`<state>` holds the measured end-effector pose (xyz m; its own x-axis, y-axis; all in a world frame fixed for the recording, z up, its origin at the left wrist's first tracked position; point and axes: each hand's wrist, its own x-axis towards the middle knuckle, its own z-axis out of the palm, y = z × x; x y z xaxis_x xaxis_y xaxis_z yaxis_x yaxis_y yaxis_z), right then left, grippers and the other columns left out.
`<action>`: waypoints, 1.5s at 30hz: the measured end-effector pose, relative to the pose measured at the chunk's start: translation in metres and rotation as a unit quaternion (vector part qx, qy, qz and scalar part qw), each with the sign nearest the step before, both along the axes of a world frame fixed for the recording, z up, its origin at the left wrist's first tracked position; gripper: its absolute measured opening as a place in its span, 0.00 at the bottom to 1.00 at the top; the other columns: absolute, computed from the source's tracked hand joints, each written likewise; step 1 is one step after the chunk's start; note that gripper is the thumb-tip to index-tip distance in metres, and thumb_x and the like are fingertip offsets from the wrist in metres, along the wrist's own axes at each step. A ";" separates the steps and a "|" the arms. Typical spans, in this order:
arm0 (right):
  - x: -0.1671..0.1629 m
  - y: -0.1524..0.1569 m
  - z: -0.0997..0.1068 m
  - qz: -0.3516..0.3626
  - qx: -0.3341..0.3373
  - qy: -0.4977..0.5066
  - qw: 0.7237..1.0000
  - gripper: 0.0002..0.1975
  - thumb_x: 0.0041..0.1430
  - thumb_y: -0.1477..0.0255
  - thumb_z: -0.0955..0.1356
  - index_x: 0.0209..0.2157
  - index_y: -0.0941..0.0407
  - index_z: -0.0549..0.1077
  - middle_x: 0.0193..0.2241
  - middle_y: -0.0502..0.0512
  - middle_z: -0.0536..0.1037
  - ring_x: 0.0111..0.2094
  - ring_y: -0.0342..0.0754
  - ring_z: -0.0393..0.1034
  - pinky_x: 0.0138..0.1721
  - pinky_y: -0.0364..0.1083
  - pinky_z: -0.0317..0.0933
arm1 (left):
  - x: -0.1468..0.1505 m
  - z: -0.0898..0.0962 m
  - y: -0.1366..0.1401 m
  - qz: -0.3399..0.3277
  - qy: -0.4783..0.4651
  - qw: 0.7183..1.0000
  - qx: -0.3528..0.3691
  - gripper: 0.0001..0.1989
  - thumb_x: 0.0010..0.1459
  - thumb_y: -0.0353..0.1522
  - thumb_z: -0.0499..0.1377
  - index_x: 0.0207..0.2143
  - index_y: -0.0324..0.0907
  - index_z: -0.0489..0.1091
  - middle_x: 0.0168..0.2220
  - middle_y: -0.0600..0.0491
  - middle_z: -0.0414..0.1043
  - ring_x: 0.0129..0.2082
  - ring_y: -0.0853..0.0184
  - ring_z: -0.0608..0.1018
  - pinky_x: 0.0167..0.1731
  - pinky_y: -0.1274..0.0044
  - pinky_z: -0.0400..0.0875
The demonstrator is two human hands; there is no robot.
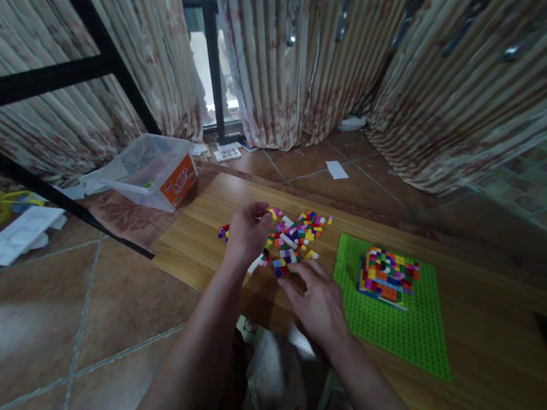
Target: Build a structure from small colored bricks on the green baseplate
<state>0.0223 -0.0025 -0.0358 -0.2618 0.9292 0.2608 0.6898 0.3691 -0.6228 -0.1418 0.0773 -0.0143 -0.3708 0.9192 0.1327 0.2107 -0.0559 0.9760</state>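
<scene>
Toward the left end of the wooden surface [189, 234], between far and near edges: heap of loose toy building bricks [289, 241], mixed colours. Left hand [250, 232] at the heap's left side, fingers curled; grip contents hidden, cannot tell. Right hand [316, 298] at the heap's near side, thumb and forefinger slightly parted around a dark blue brick [279, 272]; pinched or merely touched, cannot tell.

Risks (judged): right hand works close to the near edge, so a dragged or slipped brick could drop to the floor. Purple bricks [223, 231] lie apart just left of the left hand; a careless wrist could knock them toward the left edge. Right forearm swung outward could jar the brick build [387, 277] on the green baseplate [387, 334], right of the heap.

Surroundings: left hand and wrist block view of part of the heap. Beyond the surface's left edge, clear plastic bin [138, 194] with orange label [179, 180]; past the far edge, floor with paper sheet [337, 170], then curtains [279, 85].
</scene>
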 end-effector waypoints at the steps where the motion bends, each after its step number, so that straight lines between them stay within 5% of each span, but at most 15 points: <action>1: -0.004 0.001 -0.002 0.001 0.005 -0.014 1.000 0.10 0.58 0.66 0.69 0.41 0.54 0.76 0.39 0.56 0.75 0.42 0.53 0.71 0.45 0.51 0.65 | 0.000 0.000 0.000 0.000 0.003 1.000 0.000 0.13 0.50 0.31 0.61 0.39 0.37 0.76 0.35 0.47 0.79 0.34 0.64 0.79 0.36 0.74 0.74; 12: -0.010 0.011 -0.013 -0.033 0.083 -0.052 0.995 0.12 0.59 0.77 0.64 0.41 0.55 0.77 0.42 0.58 0.74 0.44 0.54 0.65 0.48 0.53 0.63 | -0.010 0.004 -0.005 0.000 0.023 1.000 -0.004 0.13 0.49 0.30 0.61 0.39 0.37 0.76 0.34 0.47 0.79 0.35 0.64 0.79 0.37 0.75 0.73; 21: -0.045 0.011 -0.013 -0.008 0.087 -0.088 0.992 0.12 0.60 0.68 0.66 0.43 0.56 0.75 0.53 0.62 0.68 0.53 0.60 0.59 0.52 0.59 0.59 | -0.012 0.002 -0.006 -0.012 0.022 1.000 -0.019 0.13 0.51 0.31 0.60 0.39 0.36 0.76 0.35 0.48 0.79 0.34 0.66 0.79 0.36 0.76 0.72; 35: -0.046 0.021 -0.007 -0.034 0.065 -0.038 0.997 0.08 0.61 0.69 0.66 0.39 0.54 0.75 0.50 0.59 0.72 0.51 0.58 0.61 0.50 0.56 0.57 | -0.015 0.004 -0.009 -0.030 0.034 0.998 -0.035 0.12 0.50 0.33 0.61 0.37 0.37 0.76 0.33 0.49 0.78 0.32 0.66 0.78 0.33 0.77 0.71; 41: -0.021 0.029 0.013 -0.108 0.063 0.009 0.992 0.10 0.62 0.72 0.64 0.42 0.56 0.74 0.43 0.59 0.75 0.46 0.55 0.66 0.49 0.53 0.59 | 0.005 0.009 -0.018 -0.260 0.054 0.960 -0.088 0.12 0.53 0.38 0.58 0.32 0.39 0.76 0.28 0.53 0.75 0.27 0.68 0.74 0.26 0.79 0.67; 45: -0.011 0.030 0.015 -0.101 0.043 0.046 0.993 0.11 0.59 0.77 0.64 0.41 0.55 0.74 0.38 0.56 0.77 0.42 0.52 0.69 0.47 0.51 0.61 | 0.021 0.011 -0.022 -0.313 -0.002 0.939 -0.142 0.10 0.52 0.36 0.58 0.28 0.38 0.75 0.21 0.56 0.70 0.21 0.71 0.69 0.22 0.79 0.64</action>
<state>0.0115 0.0271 -0.0210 -0.0438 0.9337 0.3554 0.6976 0.2832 -0.6582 -0.1208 0.0549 -0.0035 0.2544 0.9554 -0.1502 0.2185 0.0945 0.9712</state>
